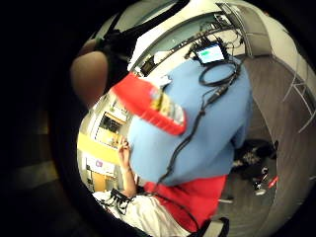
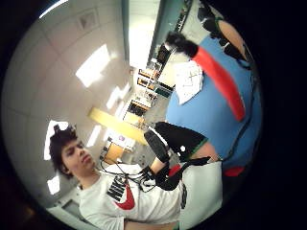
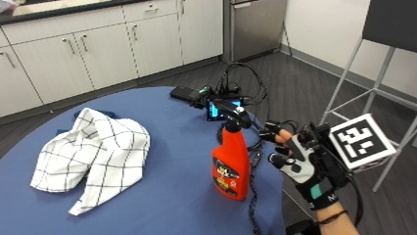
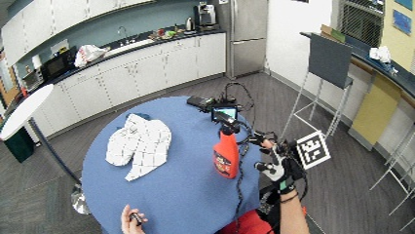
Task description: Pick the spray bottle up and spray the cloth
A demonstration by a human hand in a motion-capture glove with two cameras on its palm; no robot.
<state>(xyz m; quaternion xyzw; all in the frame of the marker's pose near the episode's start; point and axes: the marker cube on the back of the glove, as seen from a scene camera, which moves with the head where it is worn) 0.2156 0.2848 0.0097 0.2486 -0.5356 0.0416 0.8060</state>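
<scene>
On your round table (image 3: 163, 196): the spray bottle (image 3: 230, 169) stands upright toward the right side, and the cloth (image 3: 91, 156) lies crumpled well apart from it on the left side. Behind the bottle, at the table's far edge, a small screen (image 3: 221, 110) stands amid a bundle of cables (image 3: 244, 93), and one cable (image 3: 253, 196) runs along the tabletop just right of the bottle toward the near edge. Your right hand (image 3: 306, 164) hangs beside the bottle on its right, at the height of its neck, near it and not touching.
</scene>
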